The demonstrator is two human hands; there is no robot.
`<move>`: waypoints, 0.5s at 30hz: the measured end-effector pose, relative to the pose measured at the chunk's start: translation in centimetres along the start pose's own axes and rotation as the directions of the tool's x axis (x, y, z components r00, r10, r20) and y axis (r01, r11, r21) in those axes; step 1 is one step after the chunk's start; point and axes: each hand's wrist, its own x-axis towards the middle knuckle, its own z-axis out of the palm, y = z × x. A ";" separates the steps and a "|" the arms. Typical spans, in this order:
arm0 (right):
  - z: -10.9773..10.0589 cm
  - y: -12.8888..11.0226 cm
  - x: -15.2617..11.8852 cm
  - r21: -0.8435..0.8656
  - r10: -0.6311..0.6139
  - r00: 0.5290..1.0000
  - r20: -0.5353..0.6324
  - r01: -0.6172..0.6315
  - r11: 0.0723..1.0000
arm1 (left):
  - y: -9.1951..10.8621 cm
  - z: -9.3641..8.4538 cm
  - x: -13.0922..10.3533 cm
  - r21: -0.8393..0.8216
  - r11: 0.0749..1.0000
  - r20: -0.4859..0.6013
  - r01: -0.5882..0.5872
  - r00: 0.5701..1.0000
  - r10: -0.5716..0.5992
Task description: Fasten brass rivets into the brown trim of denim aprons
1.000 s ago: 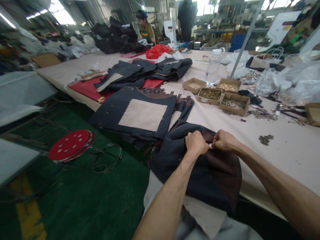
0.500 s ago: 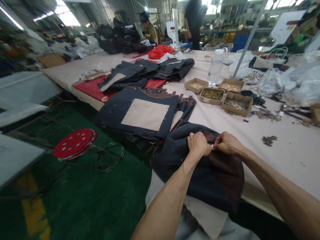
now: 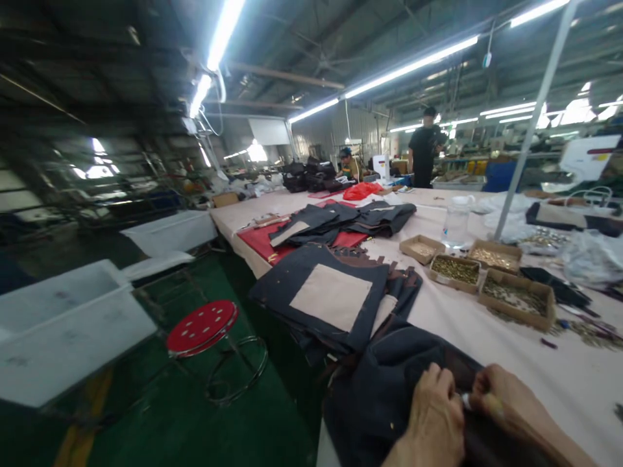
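Observation:
A dark blue cloth piece [image 3: 374, 389] with a brown part hangs bunched over the near table edge, in front of me. My left hand [image 3: 435, 412] is closed on this cloth, its knuckles up. Close to its right, my right hand [image 3: 503, 395] has its fingers pinched together over the brown part. A small white bit [image 3: 466, 401] shows between the two hands; its kind is unclear. What the right fingertips hold is hidden. Just beyond lies a stack of dark blue cloth pieces [image 3: 272, 280] with a beige patch [image 3: 333, 296] on top.
Cardboard trays of small metal fittings, one [image 3: 516, 299] nearest, stand on the table [image 3: 452, 324] to the right. A clear jug [image 3: 456, 224] and a metal pole [image 3: 530, 130] are behind them. A red stool [image 3: 202, 327] and white bins [image 3: 68, 331] stand left. Two people are farther back.
The view has tilted up and turned left, so hands and cloth sit lower and farther right in the picture. Both hands remain close together at the cloth.

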 end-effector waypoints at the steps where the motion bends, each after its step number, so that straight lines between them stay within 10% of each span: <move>1: 0.4 0.2 0.0 0.016 -0.018 1.000 -0.011 0.019 1.000 | -0.2 0.6 -0.4 0.025 0.999 -0.011 -0.032 0.999 0.033; 5: 0.9 0.2 -1.0 0.035 -0.056 0.997 -0.057 0.058 0.998 | -0.4 3.0 -0.9 0.022 0.999 -0.042 -0.047 0.998 0.048; 11: 1.8 -0.7 -2.2 -0.010 -0.091 0.980 -0.177 0.090 0.996 | -0.2 6.6 -0.8 -0.117 0.957 -0.236 0.265 0.929 -0.286; 15: 1.4 -1.6 -3.3 0.002 -0.126 0.958 -0.258 0.131 0.991 | 0.1 6.7 -1.6 0.039 0.994 -0.391 0.102 0.917 -0.078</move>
